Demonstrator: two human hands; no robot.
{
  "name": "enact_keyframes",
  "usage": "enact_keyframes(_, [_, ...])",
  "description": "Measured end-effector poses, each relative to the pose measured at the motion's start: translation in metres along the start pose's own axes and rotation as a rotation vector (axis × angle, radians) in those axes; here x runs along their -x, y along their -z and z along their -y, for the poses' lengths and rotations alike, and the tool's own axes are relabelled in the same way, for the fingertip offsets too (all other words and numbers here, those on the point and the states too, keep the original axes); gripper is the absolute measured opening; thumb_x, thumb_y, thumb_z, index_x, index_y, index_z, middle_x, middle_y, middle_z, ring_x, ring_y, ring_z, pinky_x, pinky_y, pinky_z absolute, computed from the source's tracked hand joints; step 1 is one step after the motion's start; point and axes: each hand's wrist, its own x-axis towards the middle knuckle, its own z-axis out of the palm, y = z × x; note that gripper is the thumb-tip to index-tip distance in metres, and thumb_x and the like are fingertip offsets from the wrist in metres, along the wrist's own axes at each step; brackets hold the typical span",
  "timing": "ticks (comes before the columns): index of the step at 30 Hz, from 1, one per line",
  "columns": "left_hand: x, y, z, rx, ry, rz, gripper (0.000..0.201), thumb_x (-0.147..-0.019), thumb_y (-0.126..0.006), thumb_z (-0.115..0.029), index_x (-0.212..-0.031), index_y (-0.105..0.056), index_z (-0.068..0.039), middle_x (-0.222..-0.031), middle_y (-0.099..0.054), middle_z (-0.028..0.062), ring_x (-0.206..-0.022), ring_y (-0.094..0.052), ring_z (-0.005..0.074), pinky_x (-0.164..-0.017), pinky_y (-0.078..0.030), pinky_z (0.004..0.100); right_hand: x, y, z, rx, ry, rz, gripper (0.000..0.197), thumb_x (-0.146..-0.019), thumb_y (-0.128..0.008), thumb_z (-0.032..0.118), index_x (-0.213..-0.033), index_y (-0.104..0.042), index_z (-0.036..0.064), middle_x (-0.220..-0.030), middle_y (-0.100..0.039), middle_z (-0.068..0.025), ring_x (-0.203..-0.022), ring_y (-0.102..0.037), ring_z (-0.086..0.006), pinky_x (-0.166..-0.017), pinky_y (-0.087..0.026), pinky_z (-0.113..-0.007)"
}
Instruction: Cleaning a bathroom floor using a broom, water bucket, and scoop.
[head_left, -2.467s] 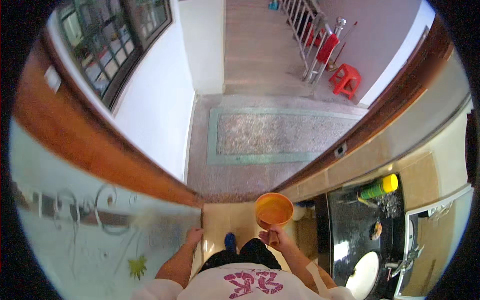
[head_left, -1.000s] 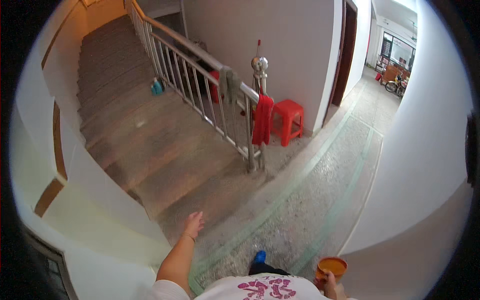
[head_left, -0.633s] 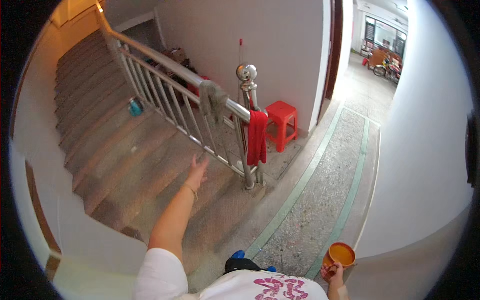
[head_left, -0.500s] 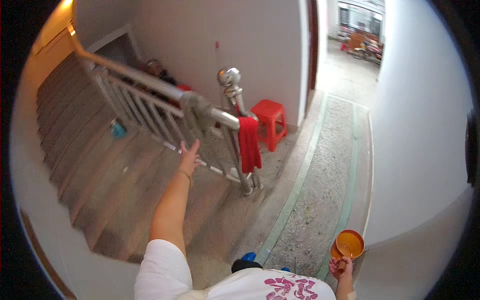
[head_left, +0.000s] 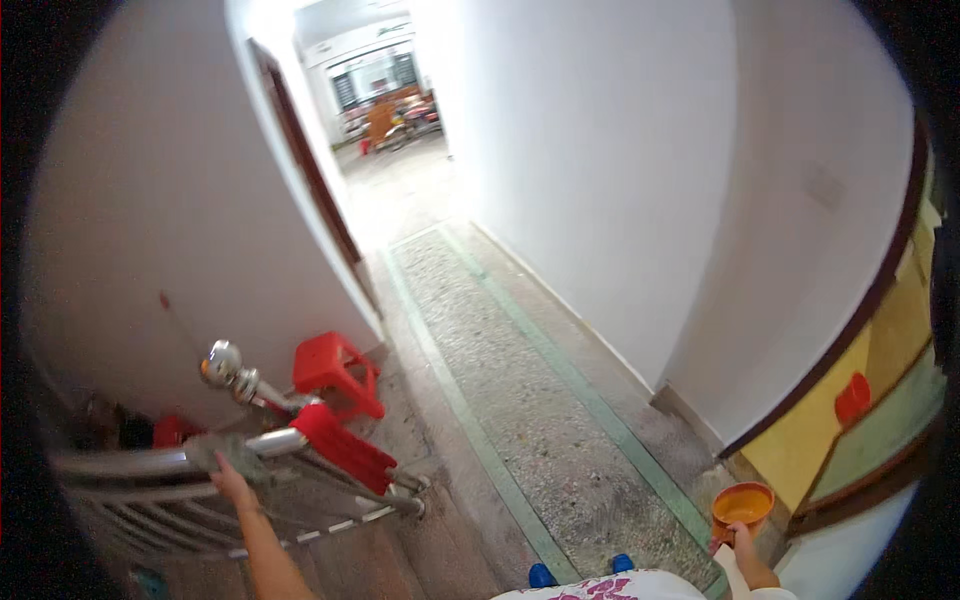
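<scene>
Both hands show at the bottom of the frame. Low on the left, the left hand reaches up from the lower edge and rests on a greyish cloth draped over the steel handrail; its fingers lie on the cloth, but how tightly they close on it cannot be told. Low on the right, the right hand grips the near rim of an orange bowl, fingers closed on its edge, and holds the bowl upright just above the floor strip. Between the two arms, at the very bottom, sit the blue shoe tips and a bit of a white shirt with pink print.

Just past the left hand, a red cloth hangs over the rail beside the newel post, which ends in a shiny ball knob. Balusters run below the rail toward the lower left. Behind the post stands a red stool against the white wall.

A speckled floor with green border lines runs up the middle of the frame toward a bright room at the top. On the left side of the corridor stands a dark brown door frame. At the right edge a brown-trimmed doorway holds a yellow and green panel with a red patch.
</scene>
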Motion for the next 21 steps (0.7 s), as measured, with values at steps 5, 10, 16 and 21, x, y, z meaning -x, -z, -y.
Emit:
enact_keyframes(5, [0.139,-0.020,-0.052,-0.220,-0.307,0.091,0.058,-0.080,-0.053,-0.042,-0.111,-0.047,0.006,-0.111,-0.051,0.0213,-0.098,-0.051,0.0316,-0.083,-0.039,0.0379,0.073,0.026,-0.007,0.000,0.062,-0.161,0.032,-0.068,-0.051,0.029,-0.087,-0.047,0.0043,-0.067,-0.044,-0.0084,-0.056,-0.046,-0.0214,-0.055,-0.045,-0.038])
enact_keyframes(10, [0.376,-0.034,-0.123,0.115,-0.527,0.566,0.052,-0.082,-0.054,-0.035,-0.115,-0.045,0.005,-0.114,-0.049,0.0186,-0.098,-0.051,0.0268,-0.084,-0.040,0.0342,0.056,0.094,-0.005,-0.375,-0.168,0.028,0.038,-0.066,-0.056,0.022,-0.094,-0.048,-0.0014,-0.067,-0.051,-0.0155,-0.055,-0.048,-0.0260,-0.065,-0.047,-0.037])
enact_keyframes(16, [0.611,-0.013,-0.156,-0.113,-0.925,0.962,0.044,-0.086,-0.051,-0.024,-0.118,-0.042,0.005,-0.108,-0.051,0.0132,-0.095,-0.050,0.0208,-0.082,-0.041,0.0303,0.041,0.204,-0.014,-0.346,-0.125,-0.035,0.039,-0.067,-0.053,0.018,-0.099,-0.048,-0.0038,-0.086,-0.058,-0.0200,-0.075,-0.059,-0.0285,-0.070,-0.049,-0.038])
enact_keyframes(21, [0.778,-0.035,-0.169,0.374,-0.228,1.555,0.042,-0.086,-0.051,-0.024,-0.115,-0.043,0.004,-0.101,-0.053,0.0109,-0.092,-0.050,0.0190,-0.080,-0.040,0.0288,0.044,0.296,0.015,-0.305,-0.064,-0.057,0.035,-0.071,-0.048,0.019,-0.099,-0.045,-0.0013,-0.080,-0.057,-0.0183,-0.069,-0.057,-0.0274,-0.062,-0.049,-0.038])
